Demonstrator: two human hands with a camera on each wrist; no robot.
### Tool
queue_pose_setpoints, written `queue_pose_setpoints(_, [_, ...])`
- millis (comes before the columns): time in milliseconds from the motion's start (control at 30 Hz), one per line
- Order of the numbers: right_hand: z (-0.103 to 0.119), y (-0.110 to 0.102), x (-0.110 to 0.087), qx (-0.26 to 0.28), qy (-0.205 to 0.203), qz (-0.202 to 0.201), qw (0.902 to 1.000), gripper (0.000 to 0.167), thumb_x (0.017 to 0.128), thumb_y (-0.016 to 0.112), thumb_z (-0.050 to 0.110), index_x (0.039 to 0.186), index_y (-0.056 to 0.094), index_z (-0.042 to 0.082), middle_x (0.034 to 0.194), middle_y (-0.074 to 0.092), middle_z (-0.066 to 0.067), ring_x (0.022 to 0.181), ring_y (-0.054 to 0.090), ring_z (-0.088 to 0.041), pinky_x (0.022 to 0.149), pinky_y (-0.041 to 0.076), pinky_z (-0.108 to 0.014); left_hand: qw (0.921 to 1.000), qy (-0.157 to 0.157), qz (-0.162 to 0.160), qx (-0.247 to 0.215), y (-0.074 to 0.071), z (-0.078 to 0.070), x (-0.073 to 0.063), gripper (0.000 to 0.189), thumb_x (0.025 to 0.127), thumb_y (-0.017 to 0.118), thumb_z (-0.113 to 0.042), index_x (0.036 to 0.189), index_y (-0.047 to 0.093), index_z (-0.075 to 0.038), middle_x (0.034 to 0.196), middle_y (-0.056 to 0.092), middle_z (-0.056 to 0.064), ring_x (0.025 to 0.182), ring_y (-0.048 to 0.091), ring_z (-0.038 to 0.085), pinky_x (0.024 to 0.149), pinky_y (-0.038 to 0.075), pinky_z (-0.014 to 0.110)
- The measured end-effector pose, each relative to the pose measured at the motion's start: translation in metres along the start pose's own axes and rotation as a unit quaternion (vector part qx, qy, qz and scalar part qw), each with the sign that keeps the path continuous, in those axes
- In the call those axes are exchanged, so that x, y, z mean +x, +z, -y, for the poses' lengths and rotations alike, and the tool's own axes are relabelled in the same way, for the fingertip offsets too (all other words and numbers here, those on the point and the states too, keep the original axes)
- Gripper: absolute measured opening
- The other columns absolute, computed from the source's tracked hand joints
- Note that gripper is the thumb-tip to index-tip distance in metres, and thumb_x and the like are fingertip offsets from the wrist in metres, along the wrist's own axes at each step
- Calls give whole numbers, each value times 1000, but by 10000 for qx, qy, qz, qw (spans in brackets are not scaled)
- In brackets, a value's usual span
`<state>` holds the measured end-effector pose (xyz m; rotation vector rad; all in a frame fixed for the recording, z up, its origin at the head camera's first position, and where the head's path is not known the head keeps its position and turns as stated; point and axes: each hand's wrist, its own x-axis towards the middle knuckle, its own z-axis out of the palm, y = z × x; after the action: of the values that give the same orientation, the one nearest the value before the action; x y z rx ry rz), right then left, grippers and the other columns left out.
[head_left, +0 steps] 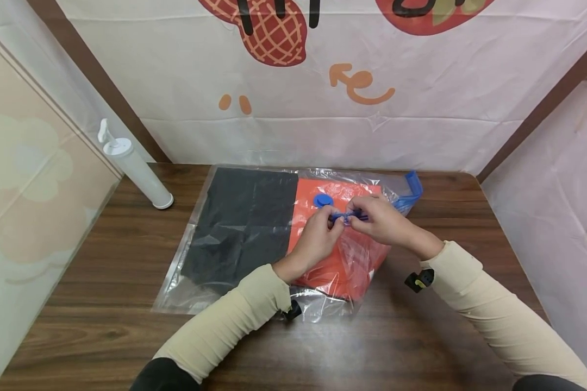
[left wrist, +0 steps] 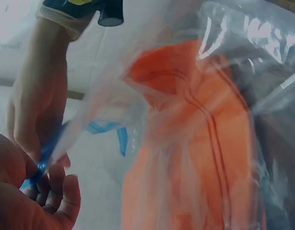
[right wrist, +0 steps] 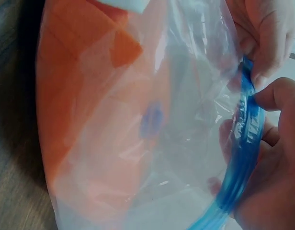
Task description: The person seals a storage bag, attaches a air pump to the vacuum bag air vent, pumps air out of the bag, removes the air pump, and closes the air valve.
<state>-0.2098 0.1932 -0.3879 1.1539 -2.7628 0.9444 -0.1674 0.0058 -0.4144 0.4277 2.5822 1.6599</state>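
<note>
A clear plastic storage bag (head_left: 173,298) lies on the table with a folded black garment (head_left: 247,222) and a folded orange garment (head_left: 318,271) inside. Both hands meet over its right part, at the blue zip seal (right wrist: 243,143) along the bag's mouth. My left hand (head_left: 318,236) pinches the seal between thumb and fingers. Close beside it, my right hand (head_left: 379,220) pinches the same strip, thumb on one face and fingers behind the plastic. A round blue valve (head_left: 323,200) sits just beyond the left fingertips. The seal's far end (head_left: 413,187) sticks up at the back right.
A white hand pump (head_left: 139,171) stands at the table's back left, left of the bag. The wooden table (head_left: 93,304) is bounded by a printed cloth wall (head_left: 303,141) behind and by side panels.
</note>
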Motion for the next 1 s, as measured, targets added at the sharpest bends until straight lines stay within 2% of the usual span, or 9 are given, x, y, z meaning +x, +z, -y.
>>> queue_pose_setpoints(133, [0, 1, 0, 126, -40, -12, 9999, 7, 91, 68, 4, 86, 65, 8, 76, 61, 3, 68, 55, -12, 67, 48, -34, 10000, 3, 48, -6, -1, 2, 0, 10, 104, 56, -8, 105, 59, 1, 87, 57, 6, 70, 50, 13, 61, 41, 22])
queue_pose_setpoints(300, [-1, 2, -3, -81, -88, 28, 9999, 6, 94, 68, 4, 89, 65, 7, 79, 63, 2, 74, 58, -14, 90, 42, -47, 9999, 54, 33, 89, 0, 2, 0, 8, 103, 56, -7, 102, 58, 1, 83, 55, 6, 68, 49, 13, 59, 40, 22])
queue_pose_setpoints(400, [1, 2, -4, -191, -96, 27, 9998, 4, 95, 66, 6, 91, 65, 6, 81, 64, 0, 77, 60, -17, 97, 38, -53, 9998, 74, -8, 158, 1, 1, -1, 7, 102, 56, -6, 101, 57, 1, 81, 54, 5, 66, 48, 12, 57, 39, 22])
queue_pose_setpoints(533, [0, 0, -3, 96, -103, 98, 9999, 6, 96, 67, 5, 91, 65, 6, 81, 64, 0, 75, 59, -15, 83, 48, -39, 9998, 120, -25, 180, 0, 1, -1, 7, 101, 56, -6, 101, 57, 0, 82, 54, 5, 66, 48, 12, 58, 39, 22])
queue_pose_setpoints(633, [-3, -2, -3, 315, -53, 182, 9993, 9, 94, 67, 2, 88, 65, 8, 78, 61, 3, 69, 53, -12, 65, 47, -29, 9998, 107, -6, 154, 0, 2, -1, 7, 102, 55, -6, 102, 58, 0, 83, 55, 5, 67, 49, 12, 59, 40, 22])
queue_pose_setpoints(667, [-3, -3, -3, 320, -30, 202, 9993, 9, 93, 67, 2, 87, 64, 8, 78, 60, 3, 69, 52, -12, 64, 46, -29, 9998, 98, 6, 151, -1, 3, -1, 7, 102, 55, -6, 102, 58, 1, 83, 54, 6, 68, 49, 13, 59, 40, 22])
queue_pose_setpoints(800, [-4, -2, -5, 29, 53, 192, 9998, 9, 93, 67, 3, 87, 64, 9, 75, 58, 5, 66, 50, -12, 85, 44, -43, 9998, 69, 38, 185, -1, 4, -1, 8, 103, 55, -7, 103, 57, 1, 82, 53, 6, 67, 48, 13, 58, 39, 23])
queue_pose_setpoints(900, [-2, 0, -7, -222, 123, 127, 9996, 8, 94, 67, 5, 88, 63, 8, 76, 59, 4, 69, 52, -14, 100, 35, -57, 9997, 98, 34, 243, -1, 4, 0, 9, 103, 54, -7, 103, 57, 1, 81, 52, 5, 66, 47, 13, 57, 39, 22])
queue_pose_setpoints(1000, [0, 1, -7, -361, 184, 37, 9992, 5, 94, 67, 6, 90, 64, 7, 79, 62, 2, 74, 56, -16, 105, 32, -62, 9993, 166, -8, 346, -1, 4, 0, 8, 103, 55, -7, 102, 57, 1, 80, 52, 5, 64, 46, 13, 56, 38, 22])
